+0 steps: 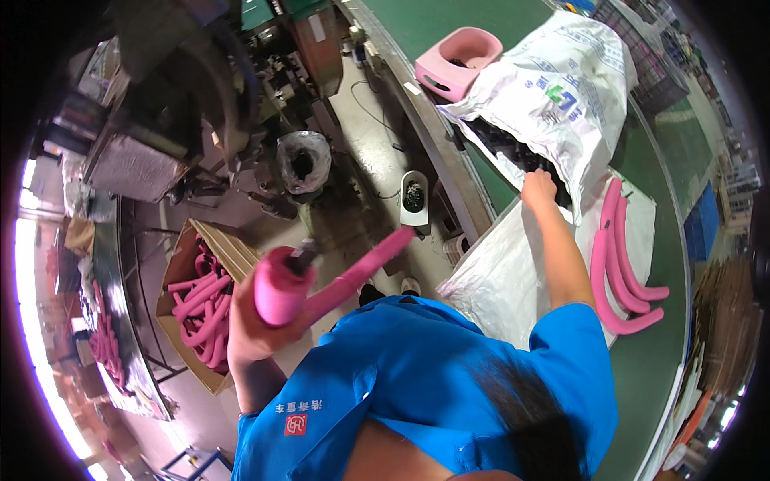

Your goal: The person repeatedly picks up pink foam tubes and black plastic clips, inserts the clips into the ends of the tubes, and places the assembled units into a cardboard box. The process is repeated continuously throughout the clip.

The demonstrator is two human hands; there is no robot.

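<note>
My left hand (250,325) is wrapped round a bent pink tube (349,276) held up in front of my body. One end of the tube points up close to the camera, and a black piece (303,255) sticks out of it. At the mouth of a large white woven sack (553,76) is my right hand (539,189), its fingers curled in among small black parts (507,146). What those fingers grip is hidden. Several bent pink tubes (613,264) lie beside the sack on the green worktable (646,385).
A pink plastic tub (473,48) stands by the sack. At left, a cardboard box (172,341) holds several pink tubes. Beyond my feet are a lined bin (321,164), a white scoop-shaped container (414,183) with black bits, and dark machinery (192,80).
</note>
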